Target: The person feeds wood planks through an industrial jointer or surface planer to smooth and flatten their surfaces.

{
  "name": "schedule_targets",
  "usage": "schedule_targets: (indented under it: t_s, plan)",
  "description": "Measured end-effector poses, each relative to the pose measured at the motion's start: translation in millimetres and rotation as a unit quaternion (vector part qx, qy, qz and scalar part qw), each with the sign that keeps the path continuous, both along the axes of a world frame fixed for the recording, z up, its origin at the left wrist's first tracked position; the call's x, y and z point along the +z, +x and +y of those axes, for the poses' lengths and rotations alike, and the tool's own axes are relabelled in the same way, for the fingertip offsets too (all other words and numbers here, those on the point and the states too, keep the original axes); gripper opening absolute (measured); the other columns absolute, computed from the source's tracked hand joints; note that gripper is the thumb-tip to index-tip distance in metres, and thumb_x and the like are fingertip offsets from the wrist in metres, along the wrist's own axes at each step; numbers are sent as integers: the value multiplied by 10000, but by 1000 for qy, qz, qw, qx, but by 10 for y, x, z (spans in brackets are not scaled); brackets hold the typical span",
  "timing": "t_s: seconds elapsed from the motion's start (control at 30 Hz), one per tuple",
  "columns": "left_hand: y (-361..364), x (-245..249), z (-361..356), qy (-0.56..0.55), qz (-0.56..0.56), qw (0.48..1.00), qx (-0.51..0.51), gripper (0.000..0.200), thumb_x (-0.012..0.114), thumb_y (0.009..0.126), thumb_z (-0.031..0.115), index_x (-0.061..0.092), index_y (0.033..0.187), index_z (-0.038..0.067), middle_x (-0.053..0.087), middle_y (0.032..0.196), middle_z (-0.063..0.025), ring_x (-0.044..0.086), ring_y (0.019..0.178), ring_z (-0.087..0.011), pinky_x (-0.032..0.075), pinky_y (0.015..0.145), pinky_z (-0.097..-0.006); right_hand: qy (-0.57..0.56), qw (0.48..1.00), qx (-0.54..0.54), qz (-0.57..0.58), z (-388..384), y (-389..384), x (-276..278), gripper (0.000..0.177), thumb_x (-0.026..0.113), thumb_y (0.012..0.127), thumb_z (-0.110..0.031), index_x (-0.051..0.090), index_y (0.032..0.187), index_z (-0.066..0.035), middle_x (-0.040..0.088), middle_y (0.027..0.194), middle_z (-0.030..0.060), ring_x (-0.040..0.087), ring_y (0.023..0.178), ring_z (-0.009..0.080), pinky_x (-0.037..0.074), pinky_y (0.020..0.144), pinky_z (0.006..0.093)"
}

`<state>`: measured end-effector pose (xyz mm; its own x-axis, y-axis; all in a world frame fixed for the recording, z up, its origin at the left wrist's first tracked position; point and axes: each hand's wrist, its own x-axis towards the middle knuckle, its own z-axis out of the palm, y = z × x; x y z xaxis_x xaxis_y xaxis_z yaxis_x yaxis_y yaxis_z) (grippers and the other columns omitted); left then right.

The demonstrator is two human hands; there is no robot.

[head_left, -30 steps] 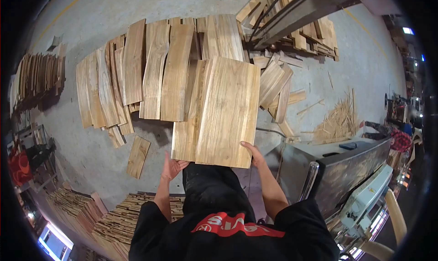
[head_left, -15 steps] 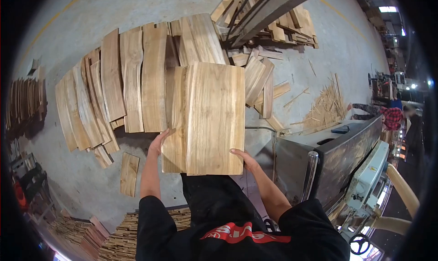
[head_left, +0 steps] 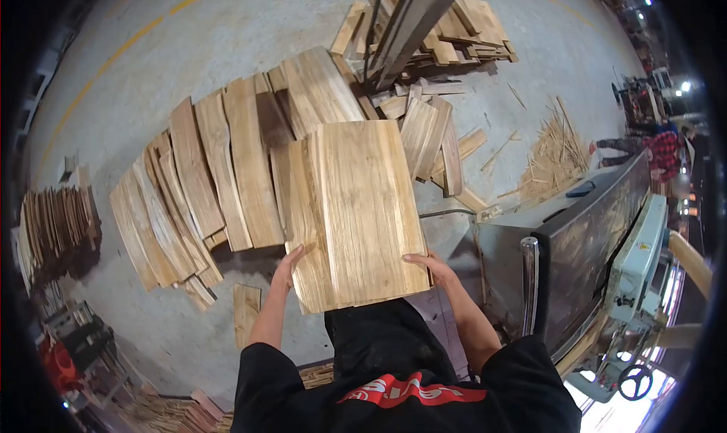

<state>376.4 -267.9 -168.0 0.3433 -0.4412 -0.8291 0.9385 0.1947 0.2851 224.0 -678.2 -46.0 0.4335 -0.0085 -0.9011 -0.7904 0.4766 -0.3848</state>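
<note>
In front of my body I carry wooden boards between both hands: a wide pale board (head_left: 369, 213) and, partly beneath its left side, a browner board (head_left: 304, 221). My left hand (head_left: 285, 269) grips the left edge near the lower corner. At the opposite edge my right hand (head_left: 432, 267) is closed, its thumb on top of the wide board and its other fingers hidden underneath. Just beyond, a row of overlapping planks (head_left: 250, 160) fans out to the left, partly covered by the held boards.
A machine (head_left: 583, 244) with a dark flat top stands to my right. Offcuts (head_left: 428, 138) and thin wood strips (head_left: 556, 157) lie on the floor ahead. A metal post (head_left: 413, 32) rises before another wood pile (head_left: 473, 28). A person (head_left: 659, 157) is far right.
The held boards have tilted slightly and shifted right and down in view, both hands keeping their grip. The surroundings have turned a little as my head moved.
</note>
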Motion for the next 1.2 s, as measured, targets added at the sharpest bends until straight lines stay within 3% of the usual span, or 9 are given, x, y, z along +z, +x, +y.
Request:
schedule_targets:
  t_s: [0.03, 0.1, 0.2, 0.27, 0.73, 0.87, 0.97, 1.1, 1.2]
  plan:
    - [-9, 80, 46, 17, -1, 1000, 1, 667, 743, 959, 390, 564, 1477, 10, 631, 1430, -180, 621, 1287, -342, 520, 1080, -468, 26, 999, -9, 26, -30, -47, -43, 883, 932, 794, -266, 480, 1504, -1, 713, 1266, 154, 735, 1083, 303, 617, 902, 461]
    - [48, 237, 24, 25, -3, 999, -20, 647, 787, 935, 339, 589, 1450, 1, 645, 1414, -179, 618, 1290, -328, 509, 1093, -467, 47, 993, -27, 101, 24, -49, 24, 653, 916, 813, -253, 644, 1343, 13, 740, 1217, 157, 734, 1119, 276, 617, 933, 425]
    - [-26, -235, 252, 83, -86, 990, -74, 614, 741, 938, 279, 584, 1444, -32, 675, 1363, -193, 653, 1250, -323, 534, 1079, -447, 57, 995, -63, 46, 106, -102, 184, 731, 949, 764, -335, 651, 1336, 7, 743, 1197, 141, 736, 1071, 255, 614, 905, 426]
    - [79, 376, 26, 63, -133, 985, -92, 696, 765, 902, 274, 535, 1468, -57, 664, 1356, -206, 689, 1165, -341, 570, 1035, -461, 44, 997, -58, -3, 107, -229, 153, 781, 951, 756, -385, 639, 1350, 14, 738, 1196, 132, 730, 1050, 243, 607, 892, 421]
    - [144, 1460, -1148, 88, -217, 935, -266, 699, 772, 897, 257, 532, 1471, -61, 664, 1345, -198, 690, 1146, -330, 564, 1025, -444, -90, 994, 53, -41, -10, -846, 1733, 799, 920, 763, -539, 709, 1266, 45, 735, 1186, 141, 717, 1055, 231, 585, 873, 366]
    - [250, 1764, -1196, 65, -259, 921, -283, 700, 774, 896, 253, 532, 1472, -62, 664, 1342, -195, 691, 1141, -326, 563, 1022, -439, -166, 984, -17, -55, 156, -1089, 2234, 762, 917, 760, -540, 731, 1236, 25, 751, 1125, 115, 720, 1008, 213, 566, 873, 352]
    - [431, 2045, -1164, 19, -304, 905, -297, 701, 776, 895, 249, 531, 1473, -62, 664, 1339, -194, 691, 1137, -324, 561, 1020, -435, -188, 969, -123, -105, 332, -1366, 2247, 672, 937, 785, -429, 725, 1247, 9, 749, 1117, 83, 701, 1021, 169, 563, 887, 337]
    - [796, 2421, -1501, -75, -348, 881, -312, 702, 778, 893, 245, 530, 1473, -63, 664, 1336, -191, 692, 1131, -320, 560, 1017, -430, -275, 923, -236, -129, 707, -1617, 2536, 638, 952, 790, -325, 702, 1302, -38, 746, 1164, 39, 668, 1060, 122, 542, 945, 322]
    - [1093, 2581, -2108, -78, -317, 858, -396, 742, 837, 821, 127, 509, 1450, -89, 639, 1336, -174, 626, 1196, -283, 498, 1053, -403, -367, 871, -307, -116, 1064, -1815, 3050, 624, 965, 766, -330, 708, 1242, -19, 762, 1103, 46, 675, 1004, 118, 564, 894, 339]
